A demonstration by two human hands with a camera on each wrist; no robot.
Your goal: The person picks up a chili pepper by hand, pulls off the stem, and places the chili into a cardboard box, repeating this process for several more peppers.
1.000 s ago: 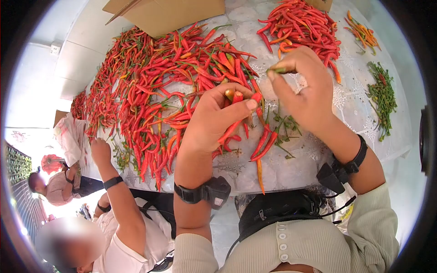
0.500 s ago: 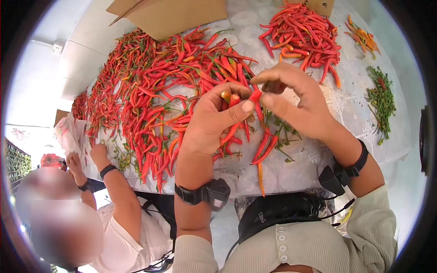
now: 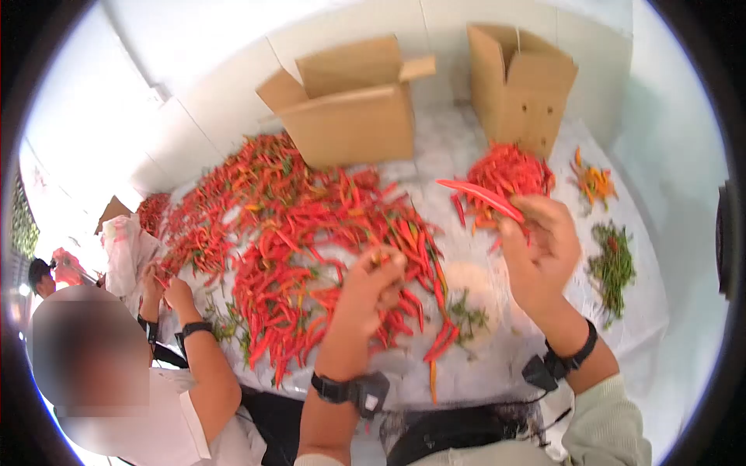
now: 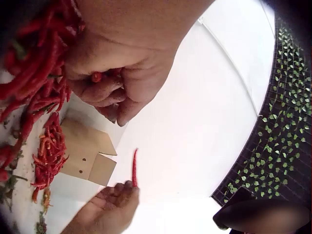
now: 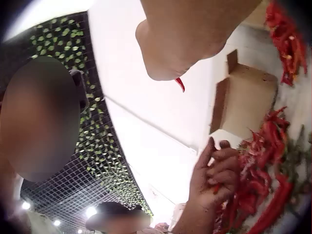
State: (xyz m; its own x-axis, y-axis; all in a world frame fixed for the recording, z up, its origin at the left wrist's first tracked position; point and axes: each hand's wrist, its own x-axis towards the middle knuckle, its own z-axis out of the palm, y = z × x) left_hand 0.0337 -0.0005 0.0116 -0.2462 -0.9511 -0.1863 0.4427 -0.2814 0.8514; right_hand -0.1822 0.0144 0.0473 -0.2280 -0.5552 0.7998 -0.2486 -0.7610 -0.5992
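Note:
My right hand point(image 3: 544, 256) pinches one long red chili pepper point(image 3: 480, 193) between thumb and fingers. The pepper points left, raised in front of the small red chili pile point(image 3: 513, 167). My left hand point(image 3: 367, 293) curls round red chilies, mostly hidden in its palm; in the left wrist view one red chili end point(image 4: 96, 77) peeks out of the fist. Below and around that hand spreads the large heap of red chilies point(image 3: 272, 311), some with green stems. A few loose green stems point(image 3: 466, 314) lie between the hands.
Two open cardboard boxes stand at the back, a wide box point(image 3: 350, 128) and a narrow box point(image 3: 528, 101). On the right lie orange chilies point(image 3: 594, 182) and a green stem pile point(image 3: 612, 268). Another person's hands point(image 3: 167, 291) work at the left of the white-covered table point(image 3: 505, 365).
My right hand has moved away from the left hand to the right, taking a red chili from it. The green piece it pinched earlier is gone. The head view has tilted up, showing more of the boxes.

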